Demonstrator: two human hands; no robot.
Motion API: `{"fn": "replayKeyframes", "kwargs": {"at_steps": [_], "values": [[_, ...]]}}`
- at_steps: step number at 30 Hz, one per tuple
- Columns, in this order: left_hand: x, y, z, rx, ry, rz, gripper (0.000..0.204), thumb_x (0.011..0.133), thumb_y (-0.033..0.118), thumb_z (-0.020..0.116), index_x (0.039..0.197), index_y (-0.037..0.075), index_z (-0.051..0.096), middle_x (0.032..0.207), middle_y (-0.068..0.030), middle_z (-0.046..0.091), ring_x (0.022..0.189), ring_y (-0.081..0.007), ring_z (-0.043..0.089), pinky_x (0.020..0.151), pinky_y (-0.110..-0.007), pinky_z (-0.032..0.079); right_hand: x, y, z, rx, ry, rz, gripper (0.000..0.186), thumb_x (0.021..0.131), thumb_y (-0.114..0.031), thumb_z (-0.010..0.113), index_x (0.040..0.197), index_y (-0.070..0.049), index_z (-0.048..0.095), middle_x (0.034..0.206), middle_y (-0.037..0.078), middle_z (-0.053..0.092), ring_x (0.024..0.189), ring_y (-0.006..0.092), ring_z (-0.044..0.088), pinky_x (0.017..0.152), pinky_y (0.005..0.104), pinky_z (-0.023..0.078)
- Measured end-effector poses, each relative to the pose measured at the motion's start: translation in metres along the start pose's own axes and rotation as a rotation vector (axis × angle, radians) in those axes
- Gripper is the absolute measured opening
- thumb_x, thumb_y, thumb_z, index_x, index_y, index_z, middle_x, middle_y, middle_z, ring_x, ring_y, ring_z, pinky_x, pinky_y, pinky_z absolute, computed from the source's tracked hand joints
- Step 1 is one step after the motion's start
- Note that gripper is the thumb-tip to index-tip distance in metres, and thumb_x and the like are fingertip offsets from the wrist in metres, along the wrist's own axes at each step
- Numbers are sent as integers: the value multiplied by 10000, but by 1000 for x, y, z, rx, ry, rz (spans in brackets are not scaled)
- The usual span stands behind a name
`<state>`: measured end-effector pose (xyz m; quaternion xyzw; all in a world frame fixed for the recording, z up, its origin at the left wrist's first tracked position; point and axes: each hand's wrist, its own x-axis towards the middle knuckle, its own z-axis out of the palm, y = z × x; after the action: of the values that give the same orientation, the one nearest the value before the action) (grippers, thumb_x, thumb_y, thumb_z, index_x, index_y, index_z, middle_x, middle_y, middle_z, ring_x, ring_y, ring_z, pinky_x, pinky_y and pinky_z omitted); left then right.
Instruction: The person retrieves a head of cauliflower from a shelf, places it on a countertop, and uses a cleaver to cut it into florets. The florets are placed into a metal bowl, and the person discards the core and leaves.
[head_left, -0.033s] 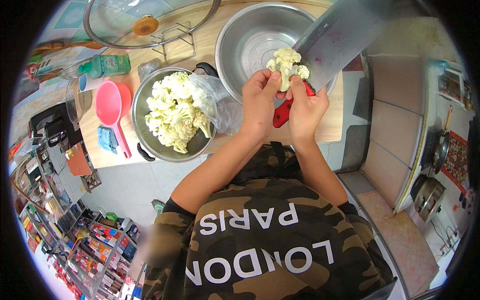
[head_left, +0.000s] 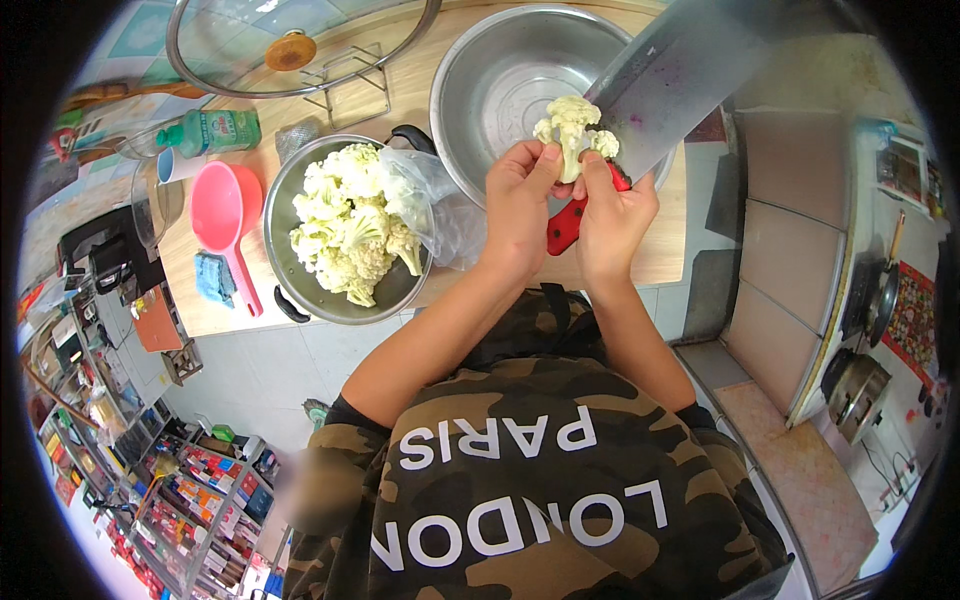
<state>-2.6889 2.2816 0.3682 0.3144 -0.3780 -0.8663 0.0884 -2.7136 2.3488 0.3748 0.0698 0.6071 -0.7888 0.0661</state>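
Observation:
A pale cauliflower floret (head_left: 572, 118) stands with its stem pinched between the thumb and fingers of my left hand (head_left: 516, 210). My right hand (head_left: 615, 222) is closed around the red, black-dotted handle of a cleaver (head_left: 665, 85), and its thumb presses close to the floret's stem. The broad blade points up and to the right, over the edge of a metal basin (head_left: 452, 100). Beside the right thumb shows a smaller cauliflower piece (head_left: 604, 143); whether it is joined to the floret I cannot tell. Both hands are at the basin's near rim.
Left of the hands, a steel pot (head_left: 283, 262) holds many cauliflower pieces (head_left: 355, 225), with a clear plastic bag (head_left: 440, 205) over its right edge. A pink ladle (head_left: 228, 205), blue cloth (head_left: 213, 278), green bottle (head_left: 222, 130), wire rack (head_left: 350, 85) and glass lid (head_left: 290, 50) are farther left.

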Motion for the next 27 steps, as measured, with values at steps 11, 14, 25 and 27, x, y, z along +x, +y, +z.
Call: {"fn": "replayKeyframes", "kwargs": {"at_steps": [11, 14, 25, 27], "values": [[18, 8, -21, -294, -280, -186, 207, 941, 219, 456, 967, 31, 541, 845, -33, 557, 770, -140, 496, 754, -304, 426, 13, -2, -14, -74, -24, 68, 167, 892, -115, 549, 978, 25, 519, 863, 126, 624, 548, 99, 515, 501, 247, 470], [13, 10, -19, 11, -206, -125, 182, 930, 198, 482, 941, 30, 552, 867, -31, 568, 779, -128, 502, 765, -296, 424, 17, -9, -18, -127, -4, 77, 243, 886, -163, 585, 1004, 22, 481, 874, 109, 634, 551, 109, 547, 512, 243, 473], [10, 24, -17, 1149, -197, 965, 103, 823, 65, 599, 889, 3, 550, 786, -123, 562, 658, -244, 550, 628, -337, 447, 19, -35, -16, 19, -116, 208, 256, 758, -54, 710, 920, 3, 519, 702, 45, 578, 490, 90, 499, 433, 231, 407], [6, 22, -15, 1017, -161, 796, 100, 836, 69, 592, 887, -1, 544, 778, -111, 564, 638, -225, 550, 607, -333, 456, 19, -34, -15, 109, -101, 271, 253, 758, -33, 701, 930, -1, 518, 709, 47, 581, 490, 82, 487, 422, 226, 395]]}}
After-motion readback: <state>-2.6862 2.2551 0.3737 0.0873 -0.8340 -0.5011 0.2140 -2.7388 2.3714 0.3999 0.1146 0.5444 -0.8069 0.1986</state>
